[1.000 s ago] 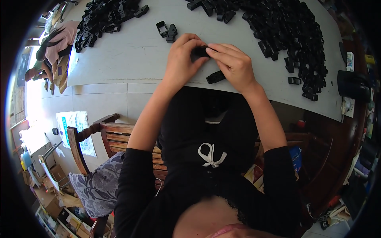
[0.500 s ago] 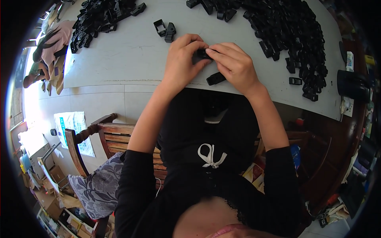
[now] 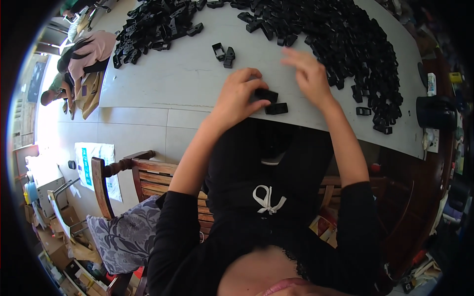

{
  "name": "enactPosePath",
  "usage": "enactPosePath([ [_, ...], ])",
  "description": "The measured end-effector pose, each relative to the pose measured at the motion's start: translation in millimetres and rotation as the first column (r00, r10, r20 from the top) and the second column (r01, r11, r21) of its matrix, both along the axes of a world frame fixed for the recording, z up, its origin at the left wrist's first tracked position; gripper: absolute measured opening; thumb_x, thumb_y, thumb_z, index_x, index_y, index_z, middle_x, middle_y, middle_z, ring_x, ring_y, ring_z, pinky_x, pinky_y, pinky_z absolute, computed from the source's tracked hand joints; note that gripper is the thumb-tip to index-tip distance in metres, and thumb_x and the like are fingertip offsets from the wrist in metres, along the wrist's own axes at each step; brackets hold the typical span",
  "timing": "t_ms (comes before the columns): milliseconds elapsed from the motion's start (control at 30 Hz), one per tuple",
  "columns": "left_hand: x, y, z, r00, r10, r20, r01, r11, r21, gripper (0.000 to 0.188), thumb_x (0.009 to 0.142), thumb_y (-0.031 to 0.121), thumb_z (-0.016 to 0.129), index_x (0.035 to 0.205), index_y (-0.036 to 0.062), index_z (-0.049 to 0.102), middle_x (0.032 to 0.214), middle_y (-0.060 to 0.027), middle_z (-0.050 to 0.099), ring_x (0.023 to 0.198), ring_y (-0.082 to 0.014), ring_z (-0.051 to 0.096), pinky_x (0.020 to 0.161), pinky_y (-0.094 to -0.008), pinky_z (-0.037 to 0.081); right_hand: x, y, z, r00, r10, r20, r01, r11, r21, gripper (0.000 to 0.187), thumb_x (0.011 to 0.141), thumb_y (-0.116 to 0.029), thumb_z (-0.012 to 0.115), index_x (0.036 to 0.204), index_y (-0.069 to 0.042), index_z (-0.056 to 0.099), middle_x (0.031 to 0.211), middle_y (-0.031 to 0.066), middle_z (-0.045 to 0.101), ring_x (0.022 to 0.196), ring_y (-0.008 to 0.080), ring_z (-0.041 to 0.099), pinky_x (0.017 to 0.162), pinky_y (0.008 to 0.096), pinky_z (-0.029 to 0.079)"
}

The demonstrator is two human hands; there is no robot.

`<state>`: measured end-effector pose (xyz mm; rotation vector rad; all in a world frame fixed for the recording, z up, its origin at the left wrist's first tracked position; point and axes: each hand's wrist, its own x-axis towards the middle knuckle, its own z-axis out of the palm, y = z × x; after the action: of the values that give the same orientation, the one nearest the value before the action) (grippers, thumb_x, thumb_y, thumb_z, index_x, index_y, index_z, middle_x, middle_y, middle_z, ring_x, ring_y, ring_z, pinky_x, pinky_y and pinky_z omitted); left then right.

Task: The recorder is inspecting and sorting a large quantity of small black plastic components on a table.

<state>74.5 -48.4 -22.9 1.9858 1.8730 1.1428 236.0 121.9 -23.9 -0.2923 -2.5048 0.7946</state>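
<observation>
Near the table's front edge my left hand [image 3: 236, 96] is closed on a small black plastic piece [image 3: 267, 95], gripped between thumb and fingers. Just below it another black block-like piece [image 3: 276, 108] lies on the table, very close to the held one. My right hand [image 3: 312, 76] is stretched forward beside the large pile of black plastic parts [image 3: 353, 37]. Its fingers are extended and slightly blurred, with nothing seen in them. Beyond my left hand lie a hollow black frame [image 3: 218, 51] and a wedge-shaped black part [image 3: 229, 57], side by side.
A second heap of black parts [image 3: 163, 22] sits at the far left of the grey table [image 3: 163, 81]. One loose hollow part [image 3: 363, 111] lies near the right edge. A wooden chair [image 3: 153, 172] with a patterned cushion [image 3: 123, 232] is below left. People [image 3: 89, 54] are at far left.
My right hand has let go of the piece both hands were at and moved forward toward the large pile. The left hand keeps the piece. The whole view has shifted slightly.
</observation>
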Motion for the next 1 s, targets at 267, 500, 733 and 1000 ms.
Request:
enactPosePath([
  [267, -38.0, 23.7, 14.4, 0.803, 0.563, -0.197, -0.561, 0.825, 0.07, 0.021, 0.082, 0.014, 0.071, 0.099, 0.0041, 0.063, 0.096, -0.0109, 0.06, 0.078, -0.0284, 0.062, 0.067, -0.0376, 0.049, -43.9, 32.7, -7.8, 0.903, -0.429, -0.022, 0.429, 0.897, 0.105, 0.019, 0.084, -0.008, 0.067, 0.103, -0.01, 0.064, 0.1, 0.0081, 0.063, 0.09, 0.0251, 0.063, 0.076, 0.0321, 0.051],
  [500, -30.3, 28.4, 16.8, 0.845, 0.38, -0.376, -0.471, 0.861, -0.189, 0.017, 0.079, 0.007, 0.068, 0.095, 0.0034, 0.061, 0.103, -0.0118, 0.057, 0.083, -0.032, 0.062, 0.071, -0.0409, 0.05, -19.4, 10.8, -16.9, 0.908, -0.415, -0.052, 0.416, 0.909, -0.001, 0.022, 0.084, -0.01, 0.069, 0.105, -0.002, 0.068, 0.091, 0.0071, 0.061, 0.068, 0.016, 0.057, 0.064, 0.0273, 0.048],
  [733, -14.5, 14.6, -2.8, 0.982, 0.189, -0.013, -0.189, 0.982, 0.013, 0.023, 0.075, 0.001, 0.07, 0.092, 0.0039, 0.055, 0.101, -0.0114, 0.054, 0.079, -0.0307, 0.06, 0.068, -0.039, 0.05, -8.0, -14.8, 5.1, 0.962, -0.271, 0.044, 0.273, 0.929, -0.249, 0.029, 0.081, -0.002, 0.069, 0.109, -0.002, 0.066, 0.092, 0.0057, 0.062, 0.074, 0.0144, 0.058, 0.066, 0.0235, 0.048],
  [1000, -14.8, 10.3, -12.7, 0.955, 0.13, 0.266, -0.144, 0.989, 0.032, 0.032, 0.076, -0.003, 0.07, 0.101, 0.0024, 0.051, 0.096, -0.0131, 0.061, 0.087, -0.0307, 0.063, 0.079, -0.036, 0.051, -28.7, -36.7, 1.0, 0.99, -0.051, -0.128, 0.045, 0.998, -0.049, 0.035, 0.077, 0.006, 0.066, 0.11, -0.006, 0.067, 0.101, 0.0094, 0.065, 0.091, 0.0225, 0.064, 0.075, 0.0308, 0.054],
])
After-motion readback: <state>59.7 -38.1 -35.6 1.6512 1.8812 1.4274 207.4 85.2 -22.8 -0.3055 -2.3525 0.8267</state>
